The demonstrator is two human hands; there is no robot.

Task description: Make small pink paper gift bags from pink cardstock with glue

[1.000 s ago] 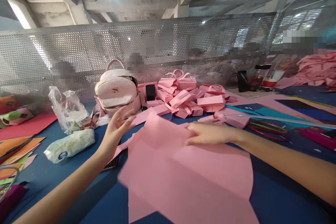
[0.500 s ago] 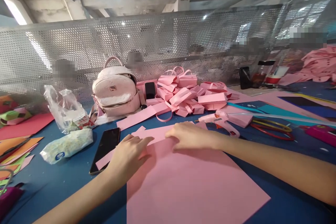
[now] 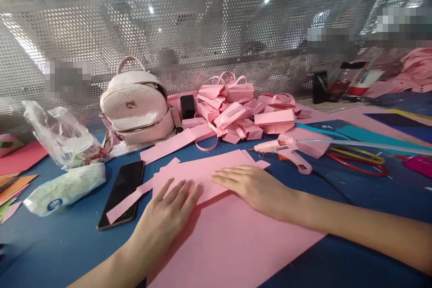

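A large sheet of pink paper (image 3: 222, 243) lies on the blue table, its far part folded over towards me as a flat flap. My left hand (image 3: 168, 209) rests on the left of this flap, fingers spread. Flat on the right side of the flap lies my right hand (image 3: 253, 186), its fingers stretched out to the left. Beyond both hands, more pink paper shows at the flap's far edge. A narrow pink strip (image 3: 124, 207) crosses a black phone (image 3: 121, 189) to the left of my left hand.
A pink glue gun (image 3: 286, 150) lies right of the hands. Behind are a heap of folded pink paper pieces (image 3: 232, 114) and a pale backpack (image 3: 135, 108) by a perforated metal screen (image 3: 202, 18). A tissue pack (image 3: 67, 186) and plastic bag (image 3: 67, 137) sit at left.
The sheet's far part has been folded towards me. Both hands have gone from curled fingers at the far edge to lying flat on the flap. The view has tilted down.
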